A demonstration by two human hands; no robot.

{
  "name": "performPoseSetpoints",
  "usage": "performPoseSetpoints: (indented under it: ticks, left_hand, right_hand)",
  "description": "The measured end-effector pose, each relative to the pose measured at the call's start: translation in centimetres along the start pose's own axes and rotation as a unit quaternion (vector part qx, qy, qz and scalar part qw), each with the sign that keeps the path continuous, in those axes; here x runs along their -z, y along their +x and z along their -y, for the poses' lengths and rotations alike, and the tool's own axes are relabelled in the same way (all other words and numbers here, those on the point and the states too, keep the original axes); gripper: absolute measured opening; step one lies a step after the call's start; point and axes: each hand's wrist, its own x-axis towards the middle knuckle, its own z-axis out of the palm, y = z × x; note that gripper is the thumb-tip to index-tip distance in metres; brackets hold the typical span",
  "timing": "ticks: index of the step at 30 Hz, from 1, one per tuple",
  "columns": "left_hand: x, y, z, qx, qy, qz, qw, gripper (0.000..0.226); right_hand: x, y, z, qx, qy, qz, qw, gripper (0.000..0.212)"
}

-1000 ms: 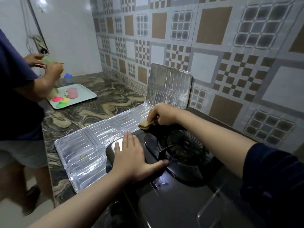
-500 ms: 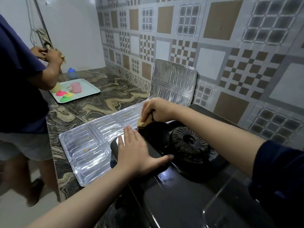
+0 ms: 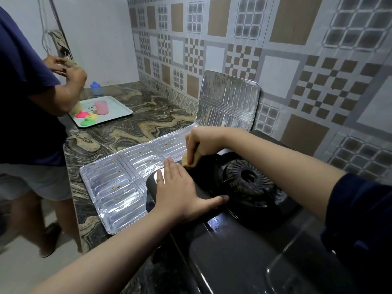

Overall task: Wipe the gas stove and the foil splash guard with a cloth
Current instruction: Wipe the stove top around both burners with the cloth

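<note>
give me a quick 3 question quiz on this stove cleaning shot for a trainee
1. True or false: the left hand holds the cloth.
2. Multiple choice: where do the small brown specks lie? A) on the flat foil splash guard panels B) on the wall tiles C) on the burner
3. Fill in: the right hand presses the cloth against the top of the gas ____.

Key
1. False: the left hand lies flat and open on the gas stove, and the right hand grips the cloth.
2. A
3. stove
</note>
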Motion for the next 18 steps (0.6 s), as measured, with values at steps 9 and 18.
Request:
performPoseSetpoints:
  ticks: [9, 18]
  left_hand:
    - [-0.2, 0.1, 0.2, -0.001, 0.001, 0.0, 1.0, 0.153]
    - [0.0, 0.0, 0.1, -0.002, 0.01, 0.003, 1.0, 0.152]
  right_hand:
    - [0.4, 0.7, -1.8, -0.019, -0.032, -0.023, 0.999, 0.012]
    - [0.1, 0.4, -2.5, -0.043, 0.023, -0.061, 0.997, 0.026]
